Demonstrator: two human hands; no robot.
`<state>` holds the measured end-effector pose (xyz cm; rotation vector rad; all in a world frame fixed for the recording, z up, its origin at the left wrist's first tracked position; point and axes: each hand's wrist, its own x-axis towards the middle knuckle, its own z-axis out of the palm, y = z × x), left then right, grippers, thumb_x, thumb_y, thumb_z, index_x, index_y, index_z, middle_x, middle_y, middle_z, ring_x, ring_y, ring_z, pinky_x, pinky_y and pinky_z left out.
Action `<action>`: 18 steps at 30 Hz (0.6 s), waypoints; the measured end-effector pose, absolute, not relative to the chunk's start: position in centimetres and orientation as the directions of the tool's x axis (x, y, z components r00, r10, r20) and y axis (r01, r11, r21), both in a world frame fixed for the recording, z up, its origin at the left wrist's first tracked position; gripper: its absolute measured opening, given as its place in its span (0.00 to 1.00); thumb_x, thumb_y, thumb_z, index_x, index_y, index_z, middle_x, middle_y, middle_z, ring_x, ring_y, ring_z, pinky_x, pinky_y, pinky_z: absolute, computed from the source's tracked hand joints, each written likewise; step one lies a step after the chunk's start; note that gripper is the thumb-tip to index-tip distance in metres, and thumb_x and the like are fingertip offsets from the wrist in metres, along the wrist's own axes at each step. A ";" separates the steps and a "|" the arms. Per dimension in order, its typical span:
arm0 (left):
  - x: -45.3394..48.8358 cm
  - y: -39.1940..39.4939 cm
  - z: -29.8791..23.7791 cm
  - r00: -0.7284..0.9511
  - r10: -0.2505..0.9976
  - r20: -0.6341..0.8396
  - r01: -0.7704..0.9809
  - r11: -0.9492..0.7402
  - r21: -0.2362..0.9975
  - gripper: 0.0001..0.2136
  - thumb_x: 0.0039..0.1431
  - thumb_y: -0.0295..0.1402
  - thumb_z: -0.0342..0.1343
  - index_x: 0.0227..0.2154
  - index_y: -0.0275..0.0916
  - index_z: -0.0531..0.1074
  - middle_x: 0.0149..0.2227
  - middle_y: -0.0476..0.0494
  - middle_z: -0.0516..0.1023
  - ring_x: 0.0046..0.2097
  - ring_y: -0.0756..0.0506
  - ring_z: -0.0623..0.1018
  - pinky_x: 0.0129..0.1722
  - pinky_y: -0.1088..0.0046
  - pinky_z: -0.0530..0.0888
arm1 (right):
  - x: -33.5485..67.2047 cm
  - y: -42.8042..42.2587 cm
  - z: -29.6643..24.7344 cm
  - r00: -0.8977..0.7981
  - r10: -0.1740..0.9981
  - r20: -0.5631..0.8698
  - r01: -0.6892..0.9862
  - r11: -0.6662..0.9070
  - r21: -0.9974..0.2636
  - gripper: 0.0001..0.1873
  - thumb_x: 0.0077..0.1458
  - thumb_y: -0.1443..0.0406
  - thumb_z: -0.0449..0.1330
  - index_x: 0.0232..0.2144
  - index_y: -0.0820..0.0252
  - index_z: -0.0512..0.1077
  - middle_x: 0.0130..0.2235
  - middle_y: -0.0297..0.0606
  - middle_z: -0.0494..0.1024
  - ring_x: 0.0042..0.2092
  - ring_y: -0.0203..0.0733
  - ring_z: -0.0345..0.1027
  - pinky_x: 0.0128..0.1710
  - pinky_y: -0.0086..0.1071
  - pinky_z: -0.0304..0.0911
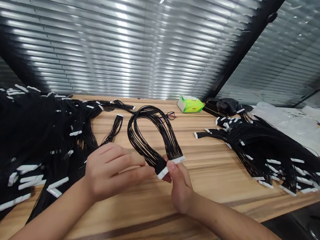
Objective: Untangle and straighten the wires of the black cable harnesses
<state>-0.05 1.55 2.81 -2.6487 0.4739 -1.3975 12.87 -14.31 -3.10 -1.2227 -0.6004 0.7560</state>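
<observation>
**"What do we have in our hands?"**

"A looped wire harness (pixel 150 134) of black wires, with its two white connectors (pixel 161 173) held close together above the worktop (pixel 253 201)."

**"And how do our grips stand?"**

"Both are closed on it. Our left hand (pixel 114 172) pinches the wires just behind the nearer connector, and our right hand (pixel 179 187) clenches the connector ends between thumb and fingers."

**"What lies around us?"**

"On our left, a big heap of black harnesses (pixel 16 147) with white connectors spreads across the worktop, and a thinner strand (pixel 115 128) lies just beside the loop. On our right, a second pile of harnesses (pixel 263 152) fans out. Beyond the loop we can see eyeglasses (pixel 170 115), a green tissue pack (pixel 190 104) and a dark bundle (pixel 226 106). A plastic sheet (pixel 294 123) lies farther right, and window blinds (pixel 114 45) fill the background."
</observation>
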 end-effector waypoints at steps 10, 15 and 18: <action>-0.2 1.3 1.7 0.609 -0.312 0.730 -0.171 -0.949 -0.263 0.05 0.66 0.33 0.57 0.34 0.40 0.72 0.31 0.52 0.80 0.34 0.51 0.75 0.39 0.71 0.69 | 13.1 -14.8 -4.9 0.515 0.846 0.136 0.107 0.095 -0.990 0.26 0.64 0.45 0.51 0.29 0.56 0.74 0.30 0.39 0.73 0.36 0.43 0.68 0.46 0.39 0.69; -1.5 1.9 2.4 0.608 -0.306 0.733 -0.204 -0.952 -0.229 0.16 0.63 0.34 0.58 0.22 0.41 0.60 0.18 0.55 0.65 0.25 0.51 0.66 0.31 0.71 0.67 | 13.6 -14.2 -3.5 0.630 0.768 0.114 0.024 0.127 -0.992 0.28 0.59 0.40 0.54 0.29 0.57 0.74 0.30 0.39 0.74 0.34 0.43 0.68 0.41 0.38 0.70; -2.0 1.8 2.4 0.638 -0.101 0.763 -0.283 -0.953 0.110 0.17 0.70 0.37 0.46 0.23 0.42 0.56 0.17 0.55 0.59 0.21 0.52 0.60 0.23 0.72 0.60 | 14.3 -13.7 -2.0 0.736 0.665 0.123 -0.019 0.202 -0.979 0.29 0.52 0.37 0.59 0.28 0.56 0.72 0.28 0.37 0.71 0.32 0.42 0.65 0.35 0.38 0.70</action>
